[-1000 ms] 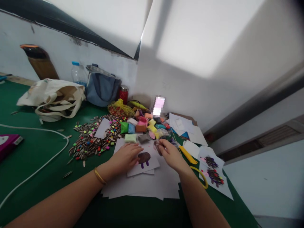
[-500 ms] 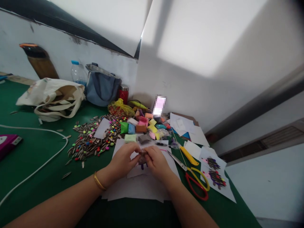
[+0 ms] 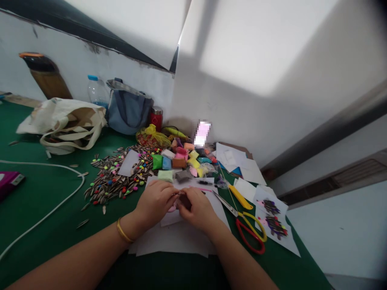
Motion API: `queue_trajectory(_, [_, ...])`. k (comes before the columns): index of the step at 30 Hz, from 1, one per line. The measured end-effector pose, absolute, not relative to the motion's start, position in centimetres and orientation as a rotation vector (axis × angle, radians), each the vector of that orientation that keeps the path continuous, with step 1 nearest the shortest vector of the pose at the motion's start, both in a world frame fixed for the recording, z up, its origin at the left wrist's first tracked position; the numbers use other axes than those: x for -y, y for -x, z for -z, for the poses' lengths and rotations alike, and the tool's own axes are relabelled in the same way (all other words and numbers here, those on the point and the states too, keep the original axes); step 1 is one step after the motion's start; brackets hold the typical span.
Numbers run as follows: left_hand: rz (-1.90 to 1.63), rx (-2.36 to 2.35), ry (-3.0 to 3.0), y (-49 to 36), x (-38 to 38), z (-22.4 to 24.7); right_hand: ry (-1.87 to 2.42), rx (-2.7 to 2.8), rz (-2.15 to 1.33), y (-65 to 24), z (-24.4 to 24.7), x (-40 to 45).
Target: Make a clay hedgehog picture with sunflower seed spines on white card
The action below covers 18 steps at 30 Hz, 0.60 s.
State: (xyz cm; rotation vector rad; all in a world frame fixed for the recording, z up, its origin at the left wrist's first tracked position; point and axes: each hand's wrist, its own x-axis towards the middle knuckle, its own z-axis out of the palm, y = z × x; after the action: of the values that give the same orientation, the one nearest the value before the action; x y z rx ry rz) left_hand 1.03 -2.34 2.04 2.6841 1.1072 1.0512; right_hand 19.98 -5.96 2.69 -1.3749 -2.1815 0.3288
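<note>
Above white paper sheets (image 3: 181, 239), my left hand (image 3: 155, 203) and my right hand (image 3: 198, 205) meet, both closed on a small dark brown packet (image 3: 184, 200). A pink bit shows beneath my left fingertips. Just beyond my hands lie coloured clay packets, among them a pale green one (image 3: 165, 175), a grey one (image 3: 183, 176) and a brown one (image 3: 179, 162). A black pen (image 3: 207, 183) rests on the paper's far part. To the right of my right hand are scissors (image 3: 250, 229) with red and yellow handles and a yellow cutter (image 3: 240, 197).
Striped seeds with coloured beads (image 3: 111, 183) spread at left. Behind them stand a cream bag (image 3: 60, 121), a blue bag (image 3: 130, 110), a bottle (image 3: 97, 92) and a red jar (image 3: 156, 119). Two seed-covered pictures (image 3: 275, 217) lie right. A white cable (image 3: 54, 209) curves at far left.
The brown packet has turned and shows more of its dark surface between my fingers. My right fingers have shifted around it, and a pink bit now shows under my left fingers.
</note>
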Motion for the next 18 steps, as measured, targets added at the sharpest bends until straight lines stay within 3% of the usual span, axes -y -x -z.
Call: queue_trajectory(18, [-0.996, -1.050, -2.564, -1.27, 2.13, -2.22, 1.423, 2.267, -0.206, -19.95, -2.44, 6.12])
